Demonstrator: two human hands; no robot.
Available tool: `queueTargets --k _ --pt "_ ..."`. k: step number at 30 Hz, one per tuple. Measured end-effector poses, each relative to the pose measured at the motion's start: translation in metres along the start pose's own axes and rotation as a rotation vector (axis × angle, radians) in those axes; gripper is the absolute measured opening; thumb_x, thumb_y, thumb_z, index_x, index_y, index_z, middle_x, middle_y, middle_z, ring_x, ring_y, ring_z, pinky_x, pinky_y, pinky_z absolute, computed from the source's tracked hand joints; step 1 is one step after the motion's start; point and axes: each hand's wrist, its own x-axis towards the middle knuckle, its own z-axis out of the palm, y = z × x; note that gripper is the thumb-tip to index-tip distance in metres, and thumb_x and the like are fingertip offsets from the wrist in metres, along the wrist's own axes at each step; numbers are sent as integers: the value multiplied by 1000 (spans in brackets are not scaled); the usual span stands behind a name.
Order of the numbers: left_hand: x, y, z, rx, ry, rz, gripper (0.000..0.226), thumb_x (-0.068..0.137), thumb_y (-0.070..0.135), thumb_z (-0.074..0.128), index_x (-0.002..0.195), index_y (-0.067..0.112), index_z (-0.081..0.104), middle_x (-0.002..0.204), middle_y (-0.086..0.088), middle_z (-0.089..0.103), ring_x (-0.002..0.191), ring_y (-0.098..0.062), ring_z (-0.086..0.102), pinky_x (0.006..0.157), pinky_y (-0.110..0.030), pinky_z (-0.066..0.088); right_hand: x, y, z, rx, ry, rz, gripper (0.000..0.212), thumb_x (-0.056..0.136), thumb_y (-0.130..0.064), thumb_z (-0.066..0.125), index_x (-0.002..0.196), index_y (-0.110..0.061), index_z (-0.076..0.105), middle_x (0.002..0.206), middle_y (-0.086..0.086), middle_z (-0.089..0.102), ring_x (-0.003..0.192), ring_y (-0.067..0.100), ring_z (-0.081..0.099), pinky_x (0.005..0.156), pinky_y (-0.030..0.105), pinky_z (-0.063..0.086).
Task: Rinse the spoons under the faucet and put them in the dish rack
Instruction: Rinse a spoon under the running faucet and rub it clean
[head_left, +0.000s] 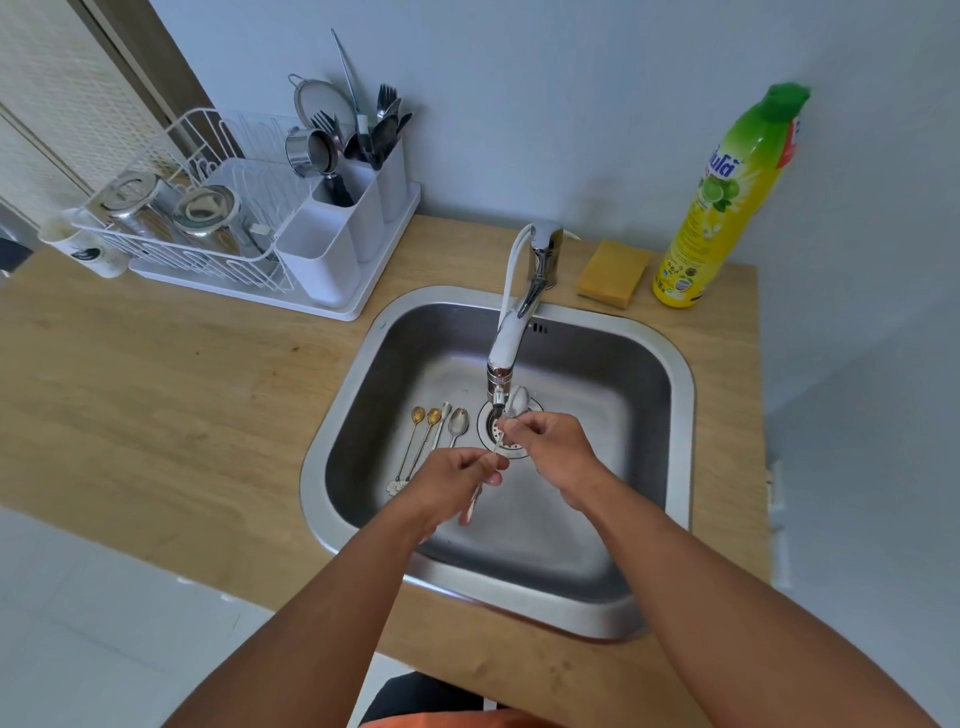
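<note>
One spoon (519, 401) under faucet (506, 348), handle pinched by left hand (457, 480), right hand (553, 449) pinching near bowl. Four spoons (435, 431) lay unrinsed in sink (675, 415). Rack (260, 234) step seemingly pending.

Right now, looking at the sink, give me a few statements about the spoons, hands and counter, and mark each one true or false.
1. Both hands hold one spoon under the faucet. True: the left hand pinches its handle, the right hand holds it near the bowl.
2. Four spoons lie on the sink floor, left of the drain. True.
3. The sponge lies in the sink. False: it sits on the counter, beside the bottle.
4. The dish rack stands right of the faucet. False: it stands to the left.
5. The bottle has a red cap. False: the cap is green.
</note>
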Motion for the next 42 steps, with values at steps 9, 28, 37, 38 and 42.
queueTargets --k 9,28,37,38,42 --pt "0 17 6 -73 -27 -62 31 103 42 55 103 25 81 83 10 77 85 -12 66 70 -25 46 -2 -2 -2 -1 36 9 15 93 -30 74 82 -23 81 80 -9 79 72 -1 69 68 16 46" --pt "10 24 -3 -200 -67 -319 12 92 37 77 97 29 85 113 0 75 101 -19 68 71 -36 54 -4 -3 -2 67 22 70 16 97 -31 70 92 -21 81 85 -14 79 51 -9 57 57 17 38" --pt "22 0 22 -131 187 -105 8 84 30 86 89 26 82 69 15 76 66 0 67 54 -12 47 -8 6 10 -52 57 72 25 97 -34 68 83 -15 78 84 3 78 76 12 66 70 27 49" --pt "20 -1 22 -132 186 -111 10 84 34 85 92 28 81 73 15 77 71 -4 67 53 -14 46 -8 5 9 -77 58 78 28 97 -35 67 83 -14 77 86 6 78 76 13 65 69 28 49" --pt "15 3 20 -232 139 -259 18 86 48 80 94 32 81 92 13 78 81 -10 70 58 -26 50 -4 -4 5 -56 36 91 22 98 -29 65 78 -26 76 89 -9 76 83 5 66 70 21 46"
